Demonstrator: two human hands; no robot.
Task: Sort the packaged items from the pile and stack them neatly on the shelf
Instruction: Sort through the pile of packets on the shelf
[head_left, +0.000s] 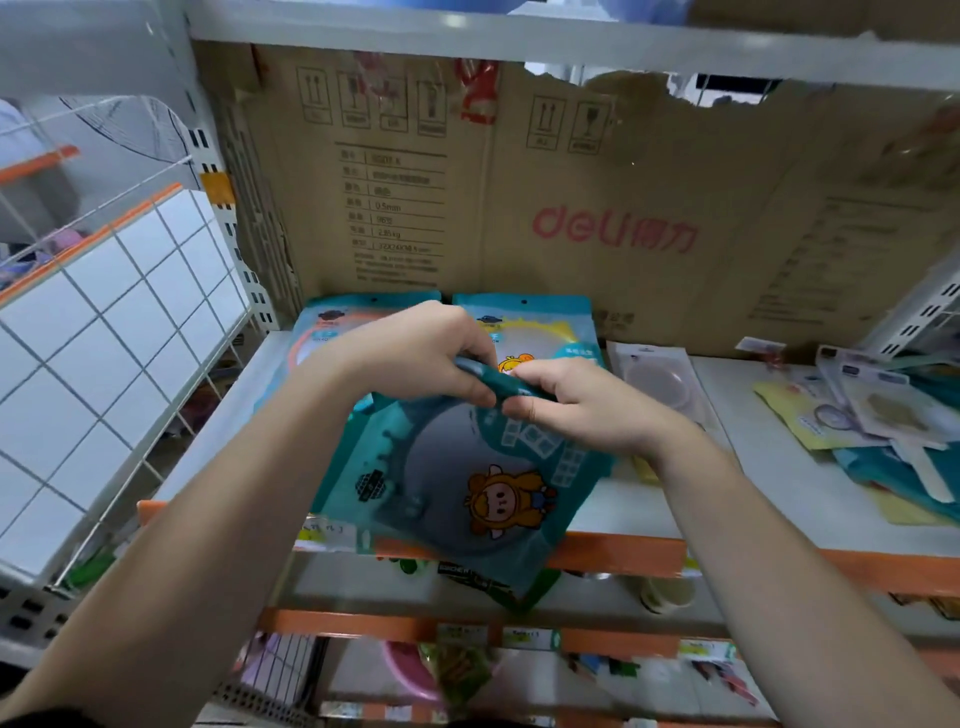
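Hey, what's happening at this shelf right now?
A person is sorting packaged goods onto a shop shelf. Both the left hand and right hand pinch the top edge of a teal cartoon packet, held over the shelf's front edge. Two similar packets already lie at the back, by a cardboard sheet. A jumbled pile of other packets waits on the right.

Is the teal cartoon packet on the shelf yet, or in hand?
In hand: left grip and right grip pinch the teal packet by its top edge; its lower end hangs past the shelf front.
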